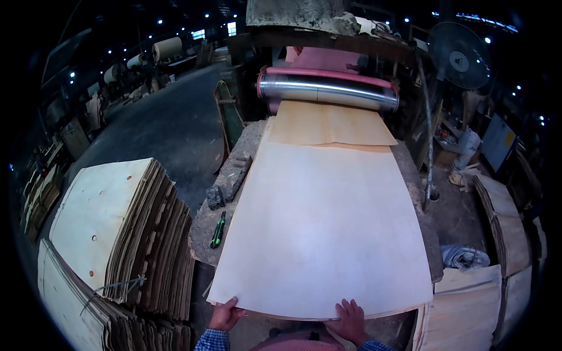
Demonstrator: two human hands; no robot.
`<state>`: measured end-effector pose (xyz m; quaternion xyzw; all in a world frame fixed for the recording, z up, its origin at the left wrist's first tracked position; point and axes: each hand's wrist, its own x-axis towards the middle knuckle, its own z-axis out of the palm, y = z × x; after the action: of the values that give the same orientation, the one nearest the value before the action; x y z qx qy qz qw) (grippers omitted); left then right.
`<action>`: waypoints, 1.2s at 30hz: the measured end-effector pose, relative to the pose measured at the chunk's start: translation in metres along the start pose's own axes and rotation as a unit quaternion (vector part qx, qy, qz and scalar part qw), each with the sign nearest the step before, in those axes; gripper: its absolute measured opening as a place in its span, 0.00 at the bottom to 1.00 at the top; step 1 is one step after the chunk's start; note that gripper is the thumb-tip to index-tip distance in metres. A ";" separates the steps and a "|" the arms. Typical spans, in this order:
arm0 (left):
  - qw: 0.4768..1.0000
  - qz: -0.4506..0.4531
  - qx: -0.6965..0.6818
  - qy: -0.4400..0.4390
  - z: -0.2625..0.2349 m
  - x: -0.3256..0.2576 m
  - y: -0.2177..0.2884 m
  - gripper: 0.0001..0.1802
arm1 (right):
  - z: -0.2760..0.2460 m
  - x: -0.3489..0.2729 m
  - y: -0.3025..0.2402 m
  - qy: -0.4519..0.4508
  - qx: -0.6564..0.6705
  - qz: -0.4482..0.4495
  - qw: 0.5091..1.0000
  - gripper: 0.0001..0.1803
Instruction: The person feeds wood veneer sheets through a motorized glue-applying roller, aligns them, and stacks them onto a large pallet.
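Landmark: the metal roller (328,90). The pale sheet (328,228), apparently wood veneer, lies flat on the near side of the roller, over the rough bench (202,235), its near edge at the person's body. A shorter tan sheet (331,124) overlaps its far end and reaches to the foot of the roller.

Left hand (225,316): at the near left corner of the pale sheet, thumb over the edge. The other fingers are partly hidden there, so how tightly they close, and on how many layers, cannot be told. Right hand (351,322): at the near edge, inward of the right corner; fingers slightly spread and laid on the upper face, not clenched round anything.

Handling, as judged: light for its area, stiff enough to lie flat but liable to sag if lifted from one end. The smooth face should slide readily; the thin edges could chip or split along the grain. The sound hold is at the two near corners, hands wide apart, thumbs above and fingers beneath.

Also noted: a green and black utility knife (218,230) on the bench, nearer than the roller and left of it; a veneer stack (111,199) farther left and nearer still.
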<state>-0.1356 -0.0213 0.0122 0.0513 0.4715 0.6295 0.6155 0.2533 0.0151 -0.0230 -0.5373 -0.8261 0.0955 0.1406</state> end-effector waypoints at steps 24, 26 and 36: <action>0.989 0.030 -0.142 -0.027 0.025 0.029 0.040 0.22 | -0.024 0.058 0.024 0.053 0.040 0.069 0.995 0.39; 0.989 0.033 -0.130 -0.059 0.029 0.048 0.038 0.24 | -0.009 0.091 0.045 0.051 0.049 0.078 0.994 0.41; 0.942 0.096 0.197 0.255 0.013 0.030 0.023 0.27 | 0.047 0.274 0.121 0.075 -0.024 0.099 0.992 0.41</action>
<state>-0.1514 0.0147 0.0189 0.0547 0.7200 0.5722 0.3889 0.2366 0.3143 -0.0688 -0.6250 -0.7583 0.0484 0.1790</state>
